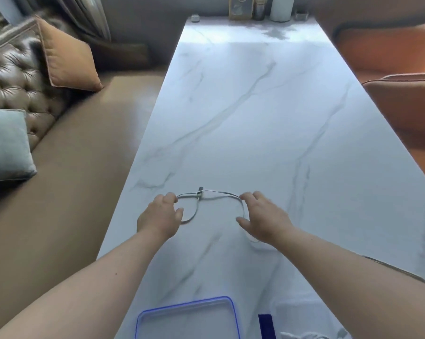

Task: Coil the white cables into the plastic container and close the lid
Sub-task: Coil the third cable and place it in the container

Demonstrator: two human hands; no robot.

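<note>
A thin white cable (pixel 213 195) lies in a loose loop on the white marble table (pixel 255 118), with a small plug end (pixel 200 191) at the top of the loop. My left hand (pixel 158 216) pinches the loop's left side. My right hand (pixel 262 216) pinches its right side, and more cable trails under that hand. A clear plastic piece with a blue rim (pixel 187 319), the container or its lid, lies flat at the near table edge. A dark blue part (pixel 266 326) shows beside it; more white cable (pixel 311 335) lies at the bottom edge.
A brown tufted sofa (pixel 15 77) with an orange cushion (pixel 67 59) and a pale cushion (pixel 6 143) stands left of the table. Orange chairs (pixel 402 69) stand on the right. A frame, jars and a white cylinder (pixel 281 8) line the table's far end.
</note>
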